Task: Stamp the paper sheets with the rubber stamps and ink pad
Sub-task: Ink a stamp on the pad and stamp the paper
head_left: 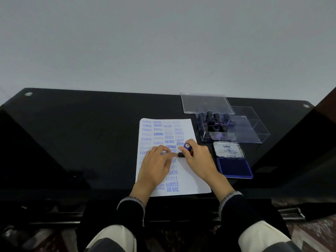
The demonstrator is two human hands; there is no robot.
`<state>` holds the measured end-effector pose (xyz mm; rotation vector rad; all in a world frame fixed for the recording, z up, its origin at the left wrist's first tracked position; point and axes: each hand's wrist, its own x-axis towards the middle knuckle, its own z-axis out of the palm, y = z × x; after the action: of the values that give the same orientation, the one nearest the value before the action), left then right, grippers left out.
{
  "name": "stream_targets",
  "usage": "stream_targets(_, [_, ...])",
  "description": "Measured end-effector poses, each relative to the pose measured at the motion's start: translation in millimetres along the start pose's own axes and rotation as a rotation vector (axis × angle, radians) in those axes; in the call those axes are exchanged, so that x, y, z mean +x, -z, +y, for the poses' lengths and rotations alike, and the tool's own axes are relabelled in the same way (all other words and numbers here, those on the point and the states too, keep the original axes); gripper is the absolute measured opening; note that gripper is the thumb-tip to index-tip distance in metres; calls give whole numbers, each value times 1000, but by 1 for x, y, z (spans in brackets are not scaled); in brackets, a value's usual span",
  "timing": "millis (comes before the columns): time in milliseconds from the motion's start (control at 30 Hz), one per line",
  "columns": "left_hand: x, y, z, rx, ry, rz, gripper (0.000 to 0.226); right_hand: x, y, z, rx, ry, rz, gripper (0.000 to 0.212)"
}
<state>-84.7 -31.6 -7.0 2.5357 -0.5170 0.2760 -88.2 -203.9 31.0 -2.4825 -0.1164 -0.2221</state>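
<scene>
A white paper sheet (183,171), covered with blue stamped words, lies on the black table (81,135). My right hand (199,161) grips a rubber stamp (185,150) with a blue cap; its black base rests on the sheet near the middle. My left hand (156,167) lies flat on the paper, fingertips just left of the stamp's base. The open blue ink pad (233,167) sits to the right of the sheet, its lid raised at the back.
A clear plastic box (254,131) with several dark-handled stamps stands behind the ink pad, and its clear lid (205,102) lies behind it. A pale wall rises behind the table. My knees show below the table's front edge.
</scene>
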Motion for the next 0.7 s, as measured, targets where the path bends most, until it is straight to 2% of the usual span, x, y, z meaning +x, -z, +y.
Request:
stream_targets(500, [0,0,0,4,-8,-1,27,-2,-1,-1,-86,23,9,23])
stream_targets(700, [0,-1,0,-59,38,51,24,-2,-7,1,8,33,25,17])
